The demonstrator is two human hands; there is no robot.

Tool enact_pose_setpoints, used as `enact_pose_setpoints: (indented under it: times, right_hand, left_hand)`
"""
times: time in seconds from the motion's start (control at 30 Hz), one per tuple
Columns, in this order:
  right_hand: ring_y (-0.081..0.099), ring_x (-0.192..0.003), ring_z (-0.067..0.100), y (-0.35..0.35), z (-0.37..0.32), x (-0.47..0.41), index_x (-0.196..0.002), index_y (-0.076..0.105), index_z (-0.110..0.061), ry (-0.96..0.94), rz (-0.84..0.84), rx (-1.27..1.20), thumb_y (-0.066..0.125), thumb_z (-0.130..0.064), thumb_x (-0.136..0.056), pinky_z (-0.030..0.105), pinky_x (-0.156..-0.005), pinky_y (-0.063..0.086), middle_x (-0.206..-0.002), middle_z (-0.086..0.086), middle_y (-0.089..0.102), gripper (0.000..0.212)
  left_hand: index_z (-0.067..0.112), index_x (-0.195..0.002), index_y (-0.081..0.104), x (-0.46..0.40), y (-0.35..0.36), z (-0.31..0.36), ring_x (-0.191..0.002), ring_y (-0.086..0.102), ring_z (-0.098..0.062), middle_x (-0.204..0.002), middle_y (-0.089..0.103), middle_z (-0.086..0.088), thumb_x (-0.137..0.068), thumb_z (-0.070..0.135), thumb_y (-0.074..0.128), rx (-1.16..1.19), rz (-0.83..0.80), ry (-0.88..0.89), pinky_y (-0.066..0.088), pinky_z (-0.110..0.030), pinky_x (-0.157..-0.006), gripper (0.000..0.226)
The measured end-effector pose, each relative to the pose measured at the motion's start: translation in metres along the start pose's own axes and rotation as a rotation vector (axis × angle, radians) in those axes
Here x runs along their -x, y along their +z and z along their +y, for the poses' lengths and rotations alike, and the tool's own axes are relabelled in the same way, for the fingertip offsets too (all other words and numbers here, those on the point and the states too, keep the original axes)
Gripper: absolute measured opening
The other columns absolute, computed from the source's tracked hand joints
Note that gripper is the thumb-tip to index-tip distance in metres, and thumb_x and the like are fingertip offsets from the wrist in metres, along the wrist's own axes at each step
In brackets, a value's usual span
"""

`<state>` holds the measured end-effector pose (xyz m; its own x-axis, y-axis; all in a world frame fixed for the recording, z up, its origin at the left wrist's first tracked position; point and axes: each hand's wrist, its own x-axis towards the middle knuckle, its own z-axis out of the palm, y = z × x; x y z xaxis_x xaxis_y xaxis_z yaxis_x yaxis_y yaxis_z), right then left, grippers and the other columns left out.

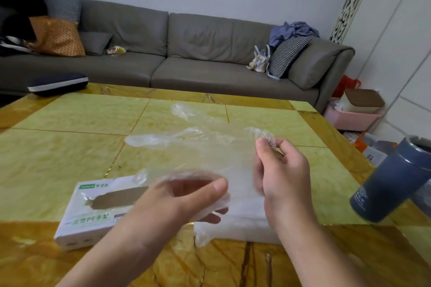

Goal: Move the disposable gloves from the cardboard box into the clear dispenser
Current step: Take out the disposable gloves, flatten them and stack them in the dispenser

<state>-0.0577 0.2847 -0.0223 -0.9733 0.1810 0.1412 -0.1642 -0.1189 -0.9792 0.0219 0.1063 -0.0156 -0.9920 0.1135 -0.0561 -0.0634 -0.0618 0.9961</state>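
Note:
A thin clear disposable glove [200, 144] is stretched in the air above the table, its fingers pointing left and away. My left hand [186, 198] grips the glove's near edge between thumb and fingers. My right hand [279, 170] pinches its right edge between thumb and forefinger. The white cardboard box [93, 212] with green print lies flat at the lower left, its torn slot facing up with a bit of clear film poking out. A stack of clear gloves [242, 223] lies on the table under my hands. No clear dispenser is visible.
A dark blue tumbler [391, 182] stands at the table's right edge. The yellow-green tiled table [58, 147] stretches toward a grey sofa [186, 53] with cushions and clothes. Pink bins and bags [354, 114] stand on the floor at the far right.

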Motion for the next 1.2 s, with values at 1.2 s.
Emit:
enact_pose_setpoints:
  times: [1.2]
  right_hand:
    - [0.052,-0.057,0.016,-0.043,-0.014,-0.014,-0.091,0.064,-0.006,0.032,0.026,0.241,0.062,-0.024,-0.105,0.026,-0.041,0.032,-0.068,0.003,0.058,0.023]
  left_hand:
    - [0.012,-0.084,0.078,-0.011,-0.013,0.000,-0.055,0.053,-0.026,-0.064,0.058,-0.009,-0.098,0.026,0.065,-0.057,0.339,0.083,0.050,-0.039,-0.057,0.025]
